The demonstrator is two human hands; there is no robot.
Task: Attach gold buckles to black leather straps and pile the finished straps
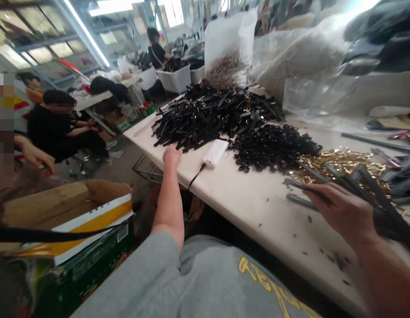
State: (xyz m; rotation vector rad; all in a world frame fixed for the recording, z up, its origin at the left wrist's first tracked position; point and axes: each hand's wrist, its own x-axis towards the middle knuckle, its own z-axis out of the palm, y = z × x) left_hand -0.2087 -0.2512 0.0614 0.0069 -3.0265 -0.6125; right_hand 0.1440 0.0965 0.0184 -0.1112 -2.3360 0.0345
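Note:
My left hand [172, 155] is stretched out to the near edge of a heap of black straps [208, 117] with gold-coloured metal fittings. Its fingers look curled closed, and whatever they grip is hidden. At the right, my right hand [345, 212] pinches a flat dark strap [309, 187] above the table, slightly blurred. Below and around that hand lie more loose dark straps [370, 190] and a pile of gold metal clasps [344, 161]. Between my hands sits a mound of small black buckle-like rings [274, 148].
A white box-shaped device [215, 153] with a black cord lies on the pale table [238, 198]. Dark scraps dot the tabletop. Clear plastic bags [307, 66] stand behind. An open cardboard box [92, 221] is at left; co-workers [59, 128] sit beyond.

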